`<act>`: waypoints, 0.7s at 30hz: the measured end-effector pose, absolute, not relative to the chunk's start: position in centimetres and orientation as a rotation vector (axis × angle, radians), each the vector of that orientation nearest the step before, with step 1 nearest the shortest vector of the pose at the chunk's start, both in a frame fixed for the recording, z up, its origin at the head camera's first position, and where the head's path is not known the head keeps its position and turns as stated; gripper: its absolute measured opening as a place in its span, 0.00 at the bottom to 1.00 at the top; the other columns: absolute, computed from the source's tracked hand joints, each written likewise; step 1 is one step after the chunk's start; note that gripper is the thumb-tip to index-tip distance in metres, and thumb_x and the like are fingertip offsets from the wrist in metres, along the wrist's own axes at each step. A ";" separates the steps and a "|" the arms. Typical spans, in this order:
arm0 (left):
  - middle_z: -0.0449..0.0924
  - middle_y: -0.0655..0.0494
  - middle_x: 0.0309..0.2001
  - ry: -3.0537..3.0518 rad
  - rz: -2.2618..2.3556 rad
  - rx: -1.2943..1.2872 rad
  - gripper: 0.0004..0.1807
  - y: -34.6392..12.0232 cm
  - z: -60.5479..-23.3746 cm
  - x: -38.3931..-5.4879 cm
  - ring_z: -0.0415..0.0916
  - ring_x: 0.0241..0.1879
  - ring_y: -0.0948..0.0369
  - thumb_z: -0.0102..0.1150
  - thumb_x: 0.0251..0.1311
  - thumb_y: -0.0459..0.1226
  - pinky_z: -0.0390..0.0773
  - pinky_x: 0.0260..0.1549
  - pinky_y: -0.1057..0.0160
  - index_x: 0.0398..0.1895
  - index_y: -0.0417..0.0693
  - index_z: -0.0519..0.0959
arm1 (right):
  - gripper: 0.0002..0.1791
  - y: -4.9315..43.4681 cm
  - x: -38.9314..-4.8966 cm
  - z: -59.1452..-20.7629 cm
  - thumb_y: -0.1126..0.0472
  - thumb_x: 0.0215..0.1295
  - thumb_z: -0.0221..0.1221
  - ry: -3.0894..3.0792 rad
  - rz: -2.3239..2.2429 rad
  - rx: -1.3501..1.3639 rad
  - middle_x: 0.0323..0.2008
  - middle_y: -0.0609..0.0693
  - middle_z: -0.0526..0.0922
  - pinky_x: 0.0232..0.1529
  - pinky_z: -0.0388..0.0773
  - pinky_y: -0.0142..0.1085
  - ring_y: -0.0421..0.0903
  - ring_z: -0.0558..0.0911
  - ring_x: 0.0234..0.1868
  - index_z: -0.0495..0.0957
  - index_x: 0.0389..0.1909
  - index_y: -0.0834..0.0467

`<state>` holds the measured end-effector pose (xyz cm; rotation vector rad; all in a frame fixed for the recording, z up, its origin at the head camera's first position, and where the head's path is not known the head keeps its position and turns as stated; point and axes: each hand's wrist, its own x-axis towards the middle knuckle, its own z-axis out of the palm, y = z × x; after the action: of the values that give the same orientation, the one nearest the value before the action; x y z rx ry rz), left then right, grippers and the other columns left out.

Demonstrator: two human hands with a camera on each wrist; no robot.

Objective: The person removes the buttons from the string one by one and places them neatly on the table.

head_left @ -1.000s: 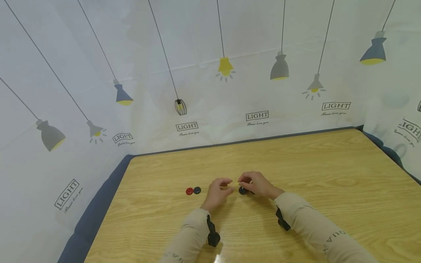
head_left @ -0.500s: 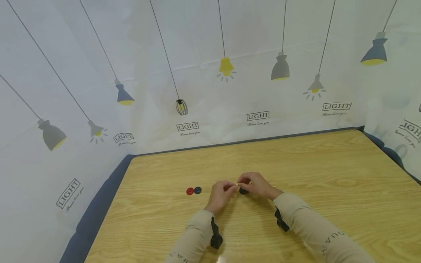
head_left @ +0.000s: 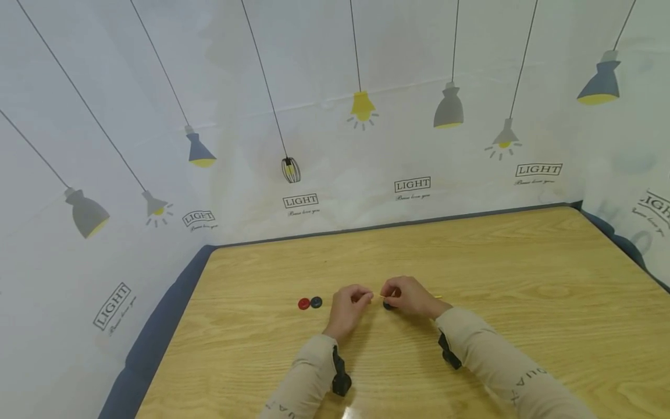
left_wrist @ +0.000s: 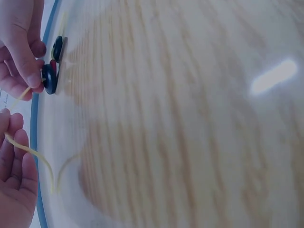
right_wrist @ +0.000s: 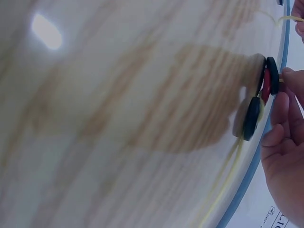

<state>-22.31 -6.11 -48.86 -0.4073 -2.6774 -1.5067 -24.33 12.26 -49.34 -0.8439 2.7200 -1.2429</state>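
My left hand (head_left: pixel 348 308) pinches a yellow string (left_wrist: pixel 35 152) between thumb and forefinger, and a loop of it droops to the table in the left wrist view. Close by on the right, my right hand (head_left: pixel 410 298) pinches another part of the string beside a black button (left_wrist: pixel 49 78). In the right wrist view that black button (head_left: pixel 388 305) lies against a red button (right_wrist: pixel 266 84), and a second dark button (right_wrist: pixel 251 118) sits next to them with the string running on from it. The fingers partly hide this small group.
To the left of my hands, a red button (head_left: pixel 304 304) and a dark button (head_left: pixel 316 302) lie side by side on the wooden table (head_left: pixel 251 349). A white backdrop (head_left: pixel 335 139) printed with lamps stands behind the table's far edge.
My left hand moved right until its fingertips met the right hand's at the string, then drew back slightly left. My right hand has stayed almost in place over the buttons.
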 end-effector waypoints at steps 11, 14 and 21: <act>0.79 0.53 0.34 -2.747 -1.432 -0.409 0.07 -6.4 -49.3 -22.3 0.74 0.34 0.61 0.58 0.56 0.35 0.73 0.35 0.66 0.36 0.41 0.80 | 0.03 12.3 -24.2 -49.1 0.66 0.57 0.59 2.739 -1.263 -0.834 0.22 0.43 0.75 0.23 0.67 0.30 0.37 0.69 0.22 0.77 0.28 0.62; 0.79 0.52 0.38 -2.743 -1.471 -0.437 0.10 -6.0 -49.3 -22.5 0.75 0.37 0.59 0.59 0.56 0.35 0.74 0.37 0.65 0.39 0.40 0.79 | 0.03 12.3 -24.2 -49.0 0.65 0.58 0.58 2.746 -1.276 -0.864 0.22 0.43 0.76 0.23 0.68 0.30 0.36 0.69 0.22 0.77 0.28 0.61; 0.81 0.55 0.34 -2.710 -1.478 -0.475 0.07 -4.9 -49.2 -22.4 0.75 0.34 0.64 0.59 0.55 0.35 0.73 0.35 0.68 0.35 0.41 0.81 | 0.02 12.3 -24.0 -48.7 0.66 0.58 0.58 2.742 -1.298 -0.890 0.26 0.44 0.79 0.25 0.70 0.30 0.37 0.72 0.25 0.79 0.30 0.58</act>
<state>-22.41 -4.92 -49.21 -0.4747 -2.7104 -1.4780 -23.97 12.28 -48.69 -0.8900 2.7417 -1.2985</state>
